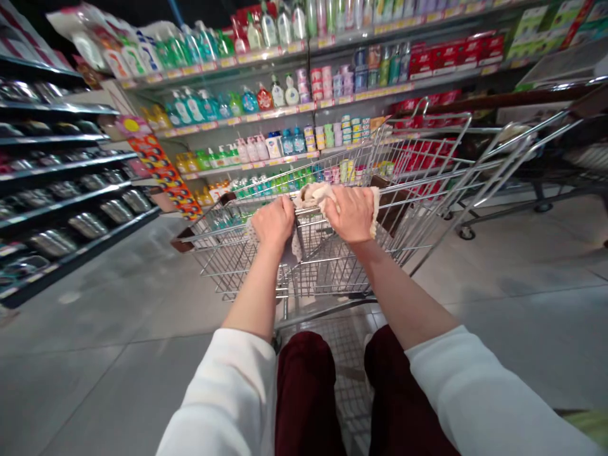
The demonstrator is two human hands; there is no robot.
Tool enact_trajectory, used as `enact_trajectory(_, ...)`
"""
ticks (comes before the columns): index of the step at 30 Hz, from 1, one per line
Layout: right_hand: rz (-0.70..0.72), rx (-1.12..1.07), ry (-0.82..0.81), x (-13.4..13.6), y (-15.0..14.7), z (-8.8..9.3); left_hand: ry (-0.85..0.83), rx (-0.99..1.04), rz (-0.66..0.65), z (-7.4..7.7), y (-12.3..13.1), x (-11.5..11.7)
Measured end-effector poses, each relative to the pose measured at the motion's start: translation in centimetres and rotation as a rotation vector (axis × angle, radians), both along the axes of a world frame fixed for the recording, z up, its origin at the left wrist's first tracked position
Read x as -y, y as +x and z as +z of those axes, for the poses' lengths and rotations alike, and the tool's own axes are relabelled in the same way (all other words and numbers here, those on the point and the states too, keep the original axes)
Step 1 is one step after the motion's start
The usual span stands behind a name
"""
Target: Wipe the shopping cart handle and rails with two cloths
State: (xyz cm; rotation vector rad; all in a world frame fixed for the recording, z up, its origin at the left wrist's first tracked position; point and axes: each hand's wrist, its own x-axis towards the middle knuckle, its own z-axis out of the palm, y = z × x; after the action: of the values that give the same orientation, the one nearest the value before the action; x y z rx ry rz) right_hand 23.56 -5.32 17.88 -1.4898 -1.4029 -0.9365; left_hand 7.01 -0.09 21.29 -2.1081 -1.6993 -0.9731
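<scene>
A wire shopping cart (418,183) stands in front of me in a shop aisle. My left hand (273,221) is closed round the cart's handle bar. My right hand (352,212) is closed on the same bar, with a beige cloth (311,193) bunched under and beside its fingers. The cloth hangs over the handle between both hands. The basket of the cart looks bare of goods. My white sleeves and dark red trousers show at the bottom.
Shelves of bottled cleaners and small jars (266,101) run across the back. A dark rack of steel pots (61,209) lines the left. More carts (536,145) are parked at the right. Grey tiled floor (118,316) lies around me.
</scene>
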Motion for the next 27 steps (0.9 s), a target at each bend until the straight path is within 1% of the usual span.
enact_trajectory(3,-0.004,-0.012,-0.013,-0.8,0.4,-0.2,0.044,-0.013,0.002,-0.4,0.5,-1.1)
enact_trajectory(5,-0.004,-0.023,0.008,-1.4,0.7,-0.3,0.076,-0.027,0.000,-0.7,0.7,-1.8)
enact_trajectory(8,0.015,-0.014,0.041,-2.1,0.9,-0.5,0.112,-0.039,-0.004,-1.0,0.8,-2.7)
enact_trajectory(10,0.036,-0.008,0.023,-2.3,1.0,-0.6,0.136,-0.046,-0.003,-1.3,0.9,-3.2)
enact_trajectory(12,0.063,-0.009,0.002,-2.3,1.1,-1.0,0.164,-0.054,0.006,-1.6,0.9,-3.7)
enact_trajectory(13,0.079,-0.008,-0.004,-2.2,1.2,-1.5,0.180,-0.060,0.009,-1.7,0.8,-4.0)
enact_trajectory(15,0.126,-0.003,-0.020,-1.9,1.3,-3.2,0.206,-0.072,0.009,-1.9,0.7,-4.4)
enact_trajectory(16,0.151,0.005,-0.032,-1.6,1.3,-4.6,0.215,-0.073,0.007,-2.0,0.7,-4.6)
enact_trajectory(18,0.197,0.029,-0.059,-1.1,1.1,-7.9,0.236,-0.062,0.000,-2.2,0.6,-4.8)
enact_trajectory(20,0.204,0.052,-0.059,-0.4,0.5,-11.7,0.270,-0.041,-0.006,-2.5,0.5,-4.7)
enact_trajectory(22,0.257,0.054,-0.088,0.6,-0.3,-14.9,0.327,-0.019,-0.016,-3.1,0.6,-4.4)
enact_trajectory(24,0.303,0.022,-0.157,1.6,-1.0,-16.9,0.398,0.022,-0.039,-4.1,0.7,-3.9)
enact_trajectory(25,0.316,-0.005,-0.179,2.0,-1.1,-17.4,0.434,0.059,-0.059,-4.6,0.8,-3.5)
enact_trajectory(27,0.329,-0.069,-0.179,2.5,-1.0,-18.0,0.499,0.156,-0.106,-5.7,1.1,-2.8)
